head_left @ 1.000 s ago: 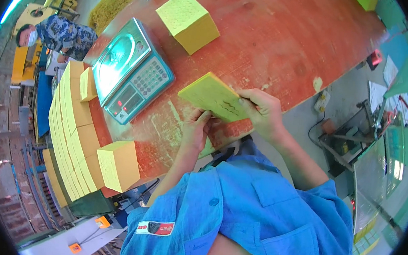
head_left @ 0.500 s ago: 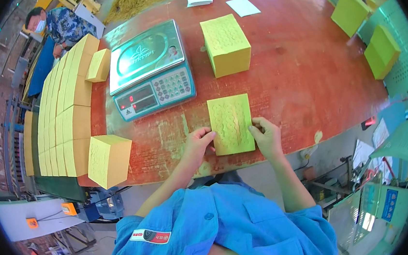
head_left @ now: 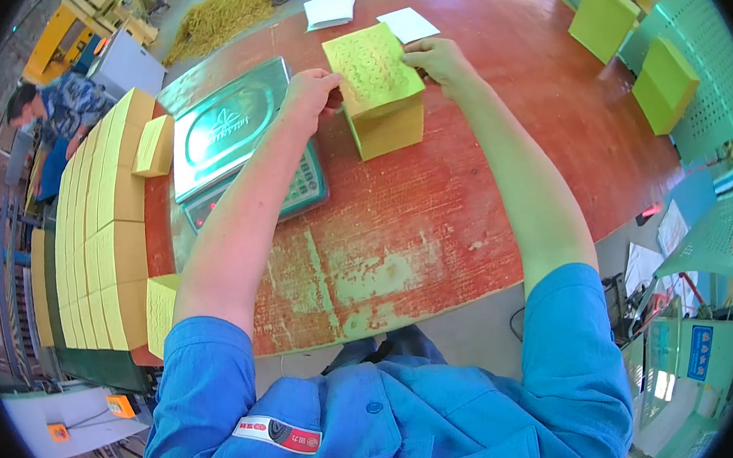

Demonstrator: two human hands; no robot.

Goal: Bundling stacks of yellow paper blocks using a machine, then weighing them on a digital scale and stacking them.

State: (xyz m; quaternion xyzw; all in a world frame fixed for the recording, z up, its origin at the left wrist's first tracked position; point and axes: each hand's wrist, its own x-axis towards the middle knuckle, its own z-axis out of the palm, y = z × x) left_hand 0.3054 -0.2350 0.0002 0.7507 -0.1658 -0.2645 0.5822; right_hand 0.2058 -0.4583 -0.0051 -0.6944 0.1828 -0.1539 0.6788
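A yellow slab with an embossed pattern on top (head_left: 370,68) is gripped at its left and right edges between my hands. It sits slightly askew on top of a yellow block-shaped stack (head_left: 390,133) on the red table. My left hand (head_left: 312,95) pinches the left edge, its fingertips partly hidden. My right hand (head_left: 439,61) has thumb and fingers closed on the right edge near the far corner. Just left of the stack stands a digital scale (head_left: 223,129) with a bare metal pan; my left forearm crosses in front of its keypad.
Rows of yellow blocks (head_left: 109,233) line the left side, with single blocks (head_left: 156,146) beside the scale. White papers (head_left: 328,9) lie at the far edge of the red table (head_left: 470,238). More yellow blocks (head_left: 665,85) stand far right. Another person (head_left: 68,107) is at the left.
Both hands have carried the yellow slab from the table's near edge forward and slightly left onto the stack. The view has shifted a little. The other person has moved.
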